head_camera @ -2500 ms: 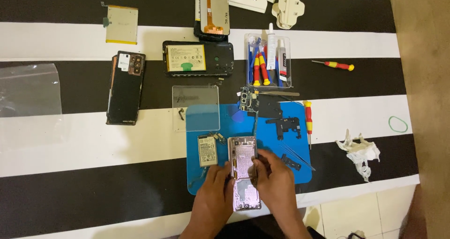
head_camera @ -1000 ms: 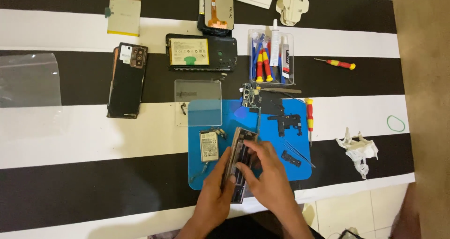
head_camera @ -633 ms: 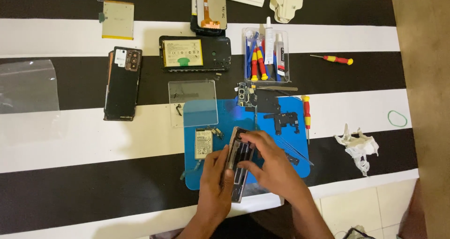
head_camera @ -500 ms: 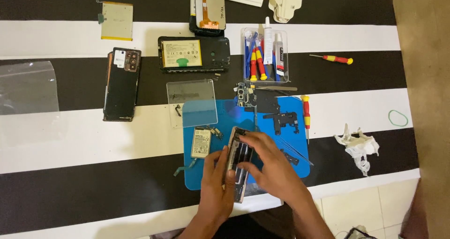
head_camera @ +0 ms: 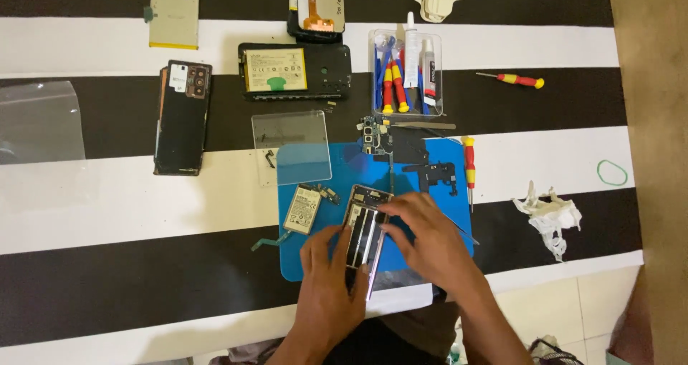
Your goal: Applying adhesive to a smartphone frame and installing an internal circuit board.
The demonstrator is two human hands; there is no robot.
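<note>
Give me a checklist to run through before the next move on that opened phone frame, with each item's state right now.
1. Both hands on the phone frame: ok. The left hand holds its lower left edge and the right hand grips its upper right side.
2. Frame over the blue mat: ok, though its lower end reaches the mat's near edge.
3. Frame lying flat: cannot tell; it looks tilted between the fingers.
4. Small battery clear of the hands: ok, it lies apart to the left on the mat.
5. Screwdriver within reach: ok, at the mat's right edge.
6. Loose screws accounted for: cannot tell, too small to see.
</note>
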